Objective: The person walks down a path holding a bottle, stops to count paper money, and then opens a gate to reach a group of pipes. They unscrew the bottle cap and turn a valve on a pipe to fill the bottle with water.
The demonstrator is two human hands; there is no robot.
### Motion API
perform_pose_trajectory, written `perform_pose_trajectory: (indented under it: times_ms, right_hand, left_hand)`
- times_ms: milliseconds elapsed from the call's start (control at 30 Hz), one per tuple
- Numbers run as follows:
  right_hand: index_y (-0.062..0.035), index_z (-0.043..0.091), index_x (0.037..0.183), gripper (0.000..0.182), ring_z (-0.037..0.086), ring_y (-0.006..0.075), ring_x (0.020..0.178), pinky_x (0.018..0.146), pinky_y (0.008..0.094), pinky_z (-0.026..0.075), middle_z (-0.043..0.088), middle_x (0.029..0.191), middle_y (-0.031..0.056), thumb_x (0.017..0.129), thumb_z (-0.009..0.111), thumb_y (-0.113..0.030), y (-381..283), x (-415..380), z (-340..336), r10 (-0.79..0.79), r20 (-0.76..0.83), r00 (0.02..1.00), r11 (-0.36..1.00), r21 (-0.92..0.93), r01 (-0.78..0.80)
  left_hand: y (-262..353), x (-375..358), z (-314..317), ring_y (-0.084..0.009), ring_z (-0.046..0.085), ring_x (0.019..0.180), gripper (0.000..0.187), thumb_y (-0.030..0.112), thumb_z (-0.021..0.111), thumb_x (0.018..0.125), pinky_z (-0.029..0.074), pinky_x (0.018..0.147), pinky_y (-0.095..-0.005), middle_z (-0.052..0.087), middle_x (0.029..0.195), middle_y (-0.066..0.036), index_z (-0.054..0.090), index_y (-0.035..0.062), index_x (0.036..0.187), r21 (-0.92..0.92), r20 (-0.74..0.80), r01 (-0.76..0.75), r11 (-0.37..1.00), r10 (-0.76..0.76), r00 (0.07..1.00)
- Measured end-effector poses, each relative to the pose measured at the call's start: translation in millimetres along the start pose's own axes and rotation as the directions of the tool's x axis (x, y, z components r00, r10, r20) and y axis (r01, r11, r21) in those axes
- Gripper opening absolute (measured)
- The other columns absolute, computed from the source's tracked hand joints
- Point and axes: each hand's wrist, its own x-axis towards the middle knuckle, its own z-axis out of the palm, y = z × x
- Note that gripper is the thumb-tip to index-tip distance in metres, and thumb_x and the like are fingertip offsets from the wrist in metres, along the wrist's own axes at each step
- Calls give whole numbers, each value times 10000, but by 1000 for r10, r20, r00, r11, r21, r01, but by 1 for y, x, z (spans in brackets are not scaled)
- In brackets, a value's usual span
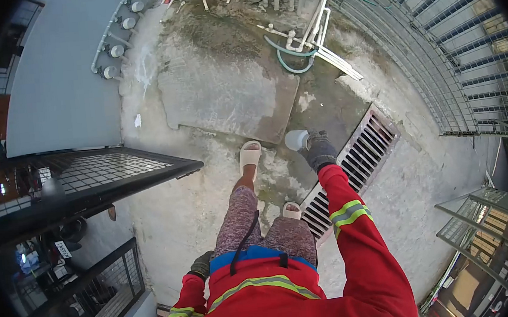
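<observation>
My right hand (pixel 321 150), in a dark grey glove, is closed on a white plastic mug-shaped dipper (pixel 295 140). It holds the dipper out in front of my right leg, beside a slotted drain grate (pixel 373 143). My left hand (pixel 202 264), gloved as well, hangs low at my left hip, close to my patterned trousers. Its fingers are small and partly hidden, so I cannot make out whether they are apart or holding anything. The red sleeves on both arms carry reflective stripes.
White pipes (pixel 319 32) and a greenish hose (pixel 285 65) lie ahead on wet concrete near a raised slab (pixel 224 94). An open black mesh gate (pixel 116 173) juts in from the left. Metal grilles (pixel 467 37) line the right; pipes with round meters (pixel 116 51) run along the left wall.
</observation>
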Motion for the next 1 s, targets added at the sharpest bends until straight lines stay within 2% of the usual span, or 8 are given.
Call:
perform_pose_trajectory:
  times_ms: [33, 133, 200, 267, 300, 433, 733, 1000]
  right_hand:
    - [-110, 505, 1349, 726, 578, 395, 1155, 937, 465, 496, 571, 1261, 233, 727, 780, -367, -16, 23, 2, -14, 4, 1000, 1000, 4, 14]
    - [-119, 521, 1326, 706, 594, 394, 1112, 924, 483, 493, 583, 1215, 224, 717, 783, -362, -55, 116, 26, 87, 138, 987, 993, 64, -97]
    - [-157, 530, 1329, 707, 606, 391, 1086, 894, 479, 506, 575, 1208, 213, 703, 800, -347, -72, 174, 55, 12, 109, 994, 999, 36, -16]
    - [-179, 537, 1327, 706, 616, 388, 1055, 869, 476, 515, 571, 1196, 205, 695, 811, -337, -85, 223, 79, -41, 99, 994, 999, 2, 41]
    - [-181, 538, 1323, 704, 620, 387, 1038, 858, 475, 517, 571, 1189, 203, 694, 813, -334, -92, 244, 89, -56, 111, 992, 998, -15, 58]
    - [-189, 544, 1305, 689, 625, 370, 1017, 837, 474, 520, 569, 1182, 191, 692, 821, -335, -117, 307, 121, -86, 170, 982, 990, -95, 103]
    - [-178, 584, 1226, 635, 634, 356, 966, 784, 484, 524, 598, 1075, 163, 652, 843, -260, -140, 357, 158, -162, 136, 977, 975, -133, 180]
    - [-186, 583, 1209, 619, 632, 368, 975, 787, 492, 519, 592, 1089, 163, 647, 840, -238, -132, 359, 179, -160, 220, 962, 978, -96, 184]
  left_hand:
    - [-1, 2, -14, -385, 605, 1126, 430, 394, 577, 896, 482, 953, -449, 648, 1198, -185, 590, 155, 1254, 39, 17, -14, 999, 13, 1000]
    - [36, 2, -87, -374, 607, 1122, 425, 416, 526, 932, 491, 942, -444, 641, 1204, -185, 592, 143, 1251, 37, 102, 113, 993, -116, 988]
    - [-5, -3, -90, -365, 626, 1078, 377, 376, 564, 922, 507, 911, -437, 650, 1180, -168, 618, 146, 1216, -107, 45, 51, 993, -46, 998]
    - [6, -22, -114, -334, 644, 1056, 316, 292, 578, 926, 516, 886, -403, 655, 1161, -173, 633, 114, 1181, -174, 32, 148, 974, -144, 989]
    - [-4, -22, -113, -330, 647, 1045, 278, 210, 565, 935, 517, 888, -380, 655, 1165, -169, 630, 105, 1185, -64, 56, 113, 991, -110, 992]
    - [-38, -31, -89, -325, 631, 1091, 285, 169, 577, 941, 496, 965, -400, 661, 1175, -155, 620, 97, 1213, -511, 56, 248, 823, -256, 965]
    - [-25, 3, -89, -325, 611, 1114, 319, 205, 579, 945, 477, 980, -397, 648, 1198, -164, 606, 75, 1235, -514, 171, 327, 793, -279, 945]
    - [-25, 16, -130, -326, 594, 1136, 356, 238, 580, 949, 460, 993, -395, 637, 1218, -171, 593, 54, 1254, -438, 207, 325, 838, -258, 944]
